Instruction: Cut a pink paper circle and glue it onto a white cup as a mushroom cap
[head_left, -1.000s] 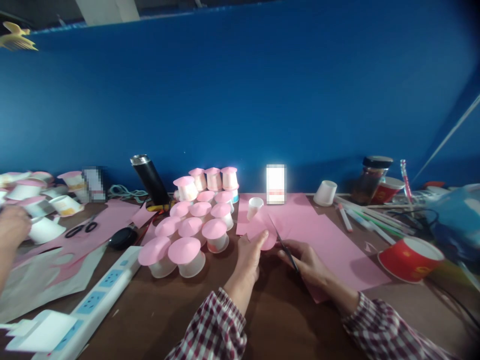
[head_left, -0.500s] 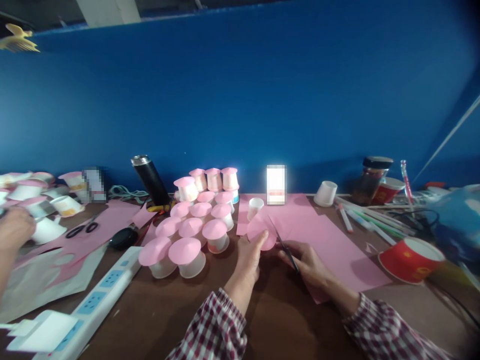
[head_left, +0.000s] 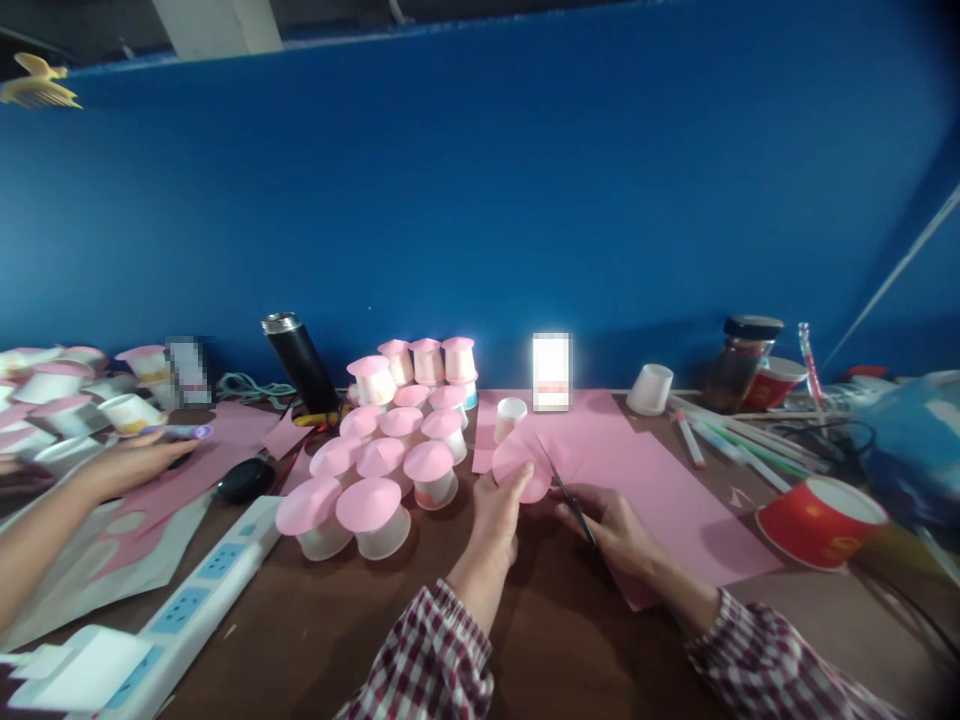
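A pink paper disc (head_left: 510, 474) lies at one o'clock from the left hand (head_left: 496, 522) — the nearer of the two — which pinches it, thumb on top. From the right hand (head_left: 621, 532), the disc sits at ten o'clock. That hand's fingers close around dark scissors (head_left: 576, 510), their long axis running eleven to five along the disc's three-o'clock edge; whether the blades are parted or touching paper cannot be told.

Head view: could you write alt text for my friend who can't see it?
A person's left hand holds a pink paper circle while the right hand holds scissors at its edge. Paper cups with pink conical paper tops stand to the left.
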